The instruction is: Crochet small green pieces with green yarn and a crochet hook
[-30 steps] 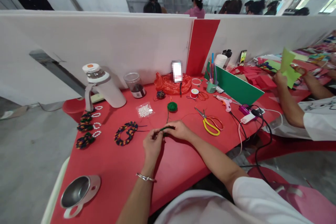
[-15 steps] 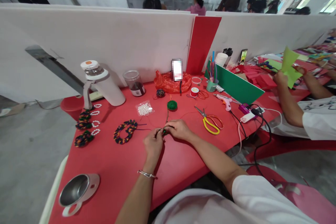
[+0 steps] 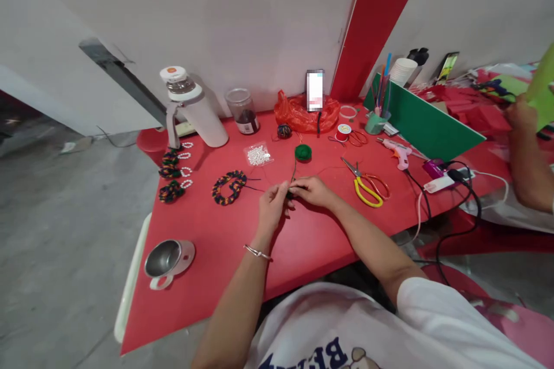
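My left hand (image 3: pixel 272 206) and my right hand (image 3: pixel 315 191) meet over the red table, fingertips pinched on a small piece of dark green yarn (image 3: pixel 289 194). Fingers cover most of that piece. A strand runs from it up to a ball of green yarn (image 3: pixel 303 153) just beyond. To the left of my hands lies a braided multicolour yarn loop (image 3: pixel 229 187) with loose dark ends. Past it is a clear bag of white beads (image 3: pixel 258 154). Yellow-handled scissors (image 3: pixel 366 187) rest to the right, their blades pointing away from me.
A metal-lined cup (image 3: pixel 168 259) stands front left. Yarn bunches with bead rings (image 3: pixel 172 191), a large flask (image 3: pixel 197 109) and a jar (image 3: pixel 242 112) line the left and back. A glue gun (image 3: pixel 398 153) and power strip (image 3: pixel 448 180) with cables lie right; a co-worker's arm (image 3: pixel 526 155) is beyond.
My view has tipped downward and turned left, so the table things appear shifted. Both hands stay together on the green yarn, with the fingers slightly repositioned.
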### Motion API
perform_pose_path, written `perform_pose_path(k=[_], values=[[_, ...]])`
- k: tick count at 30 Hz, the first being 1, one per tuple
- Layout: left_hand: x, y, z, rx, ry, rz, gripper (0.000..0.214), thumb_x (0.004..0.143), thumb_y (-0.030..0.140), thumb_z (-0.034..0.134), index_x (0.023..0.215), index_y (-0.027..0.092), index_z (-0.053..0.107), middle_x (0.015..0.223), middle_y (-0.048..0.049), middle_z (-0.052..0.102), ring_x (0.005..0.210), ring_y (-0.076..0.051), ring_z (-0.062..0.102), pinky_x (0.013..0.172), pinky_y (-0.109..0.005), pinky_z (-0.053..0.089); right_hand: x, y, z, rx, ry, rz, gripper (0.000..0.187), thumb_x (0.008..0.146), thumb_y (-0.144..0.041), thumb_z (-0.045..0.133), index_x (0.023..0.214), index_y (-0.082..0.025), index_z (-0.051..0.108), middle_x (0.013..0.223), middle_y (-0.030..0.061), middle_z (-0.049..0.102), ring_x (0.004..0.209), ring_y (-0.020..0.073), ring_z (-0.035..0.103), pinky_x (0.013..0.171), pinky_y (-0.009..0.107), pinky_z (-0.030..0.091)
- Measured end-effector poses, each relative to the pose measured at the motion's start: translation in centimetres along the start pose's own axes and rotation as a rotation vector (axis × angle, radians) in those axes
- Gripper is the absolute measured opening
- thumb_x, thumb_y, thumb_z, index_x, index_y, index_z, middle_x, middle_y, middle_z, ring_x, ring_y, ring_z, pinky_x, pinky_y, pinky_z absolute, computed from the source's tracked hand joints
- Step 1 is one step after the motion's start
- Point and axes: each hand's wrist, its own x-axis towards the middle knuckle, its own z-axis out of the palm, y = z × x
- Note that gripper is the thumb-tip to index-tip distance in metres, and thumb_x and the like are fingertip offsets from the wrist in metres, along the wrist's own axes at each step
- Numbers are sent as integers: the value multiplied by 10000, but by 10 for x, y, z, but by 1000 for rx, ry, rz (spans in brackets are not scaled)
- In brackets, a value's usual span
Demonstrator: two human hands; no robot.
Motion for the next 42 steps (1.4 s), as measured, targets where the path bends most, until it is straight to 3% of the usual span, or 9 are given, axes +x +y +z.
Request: perform_pose_path(k=[3,6,10,13,20,26,33,37,42], values=[[2,-2,1,-25,14,-22,614,602,572,874,966,110,697,575,-31,686,407,-154,605,347,-228,439,0,-4,0,80,-5,37,328,967,-423,585,955,-170,794,861,54,790,797,177,711,744,272,534],[4,-3,-1,-89,36,-17,552,633,517,846,975,108,702,575,-32,696,377,-147,584,344,-242,454,-1,-7,-3,164,61,67,390,993,-453,520,1036,-166,780,914,70,791,842,187,726,788,305,558],[4,-2,-4,-192,54,-48,511,613,449,858,957,115,681,571,-35,703,368,-145,581,338,-228,436,1,-7,-8,158,229,71,338,945,-323,567,1203,-183,736,1090,96,790,955,182,730,878,328,556],[3,0,-5,-228,69,-57,474,605,426,864,913,129,660,575,-28,704,357,-134,573,329,-210,409,1,-6,-8,116,248,49,348,899,-233,582,1208,-178,732,1107,100,791,926,168,722,848,313,556],[5,1,-7,-300,69,-33,457,565,328,877,823,199,523,546,11,688,336,-139,554,319,-206,408,0,-8,-6,-85,273,-15,305,906,-245,594,1154,-183,761,1040,93,797,863,173,721,788,297,547],[7,3,-13,-343,77,-18,537,583,334,874,1029,164,629,589,21,687,358,-125,534,337,-237,454,-3,-6,-16,-360,394,38,243,947,-286,580,1065,-228,785,993,56,803,858,179,714,807,296,516],[12,3,-17,-406,122,-23,331,623,281,846,868,161,659,622,9,688,428,-99,579,393,-189,450,-6,-17,-30,-632,324,130,226,952,-262,580,1021,-230,793,1003,59,800,924,219,718,786,309,487],[11,5,-15,-405,114,-64,337,604,242,820,897,152,682,688,-13,721,459,-103,606,389,-184,436,-33,-17,-51,-770,409,198,315,996,-319,517,1134,-205,776,1085,111,790,995,260,702,871,363,512],[10,6,-13,-408,78,-104,346,610,211,781,938,152,687,720,-23,738,438,-104,597,376,-194,415,-104,-14,-81,-1056,492,328,414,930,-237,530,1299,-153,699,1322,178,700,1129,329,651,951,443,512]])
